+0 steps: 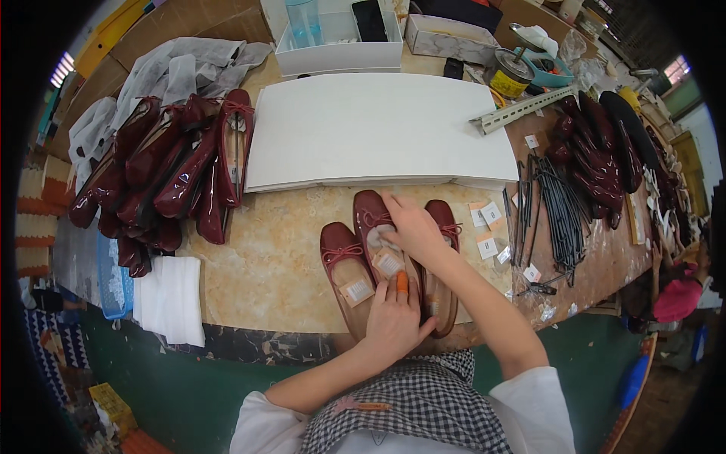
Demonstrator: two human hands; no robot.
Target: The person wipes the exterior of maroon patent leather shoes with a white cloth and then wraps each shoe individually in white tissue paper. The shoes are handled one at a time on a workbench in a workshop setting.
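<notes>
Working at the table (265,280): one person in a checked apron (408,405), both bare hands on the middle shoe (370,206) of three dark red bow-fronted flats, just below the centre of the frame, toe pointing up.

Right hand (414,233): over the front of that shoe, near white stuffing (376,240) in its opening; whether it grips, I cannot tell.

Left hand (393,318): lower down, fingers bent over the insole beside a white tag (389,263), an orange cover (402,284) on one finger; whether it pinches anything, I cannot tell. The two hands are apart from each other.

Left shoe (338,236): alongside, tagged on its insole. Right shoe (438,208): partly under the right forearm.

Loose tags (487,247): right of centre.

Black rods (561,219): a bundle, farther right.

White sheets (378,129): broad stack, upper centre.

Shoe pile (178,181): dark red, glossy, upper left.

Second shoe heap (601,163): dark red, upper right.

Folded white material (170,303): left, beside a blue basket (112,276).

Phone (369,20): dark, in a white tray (340,60), top centre.
</notes>
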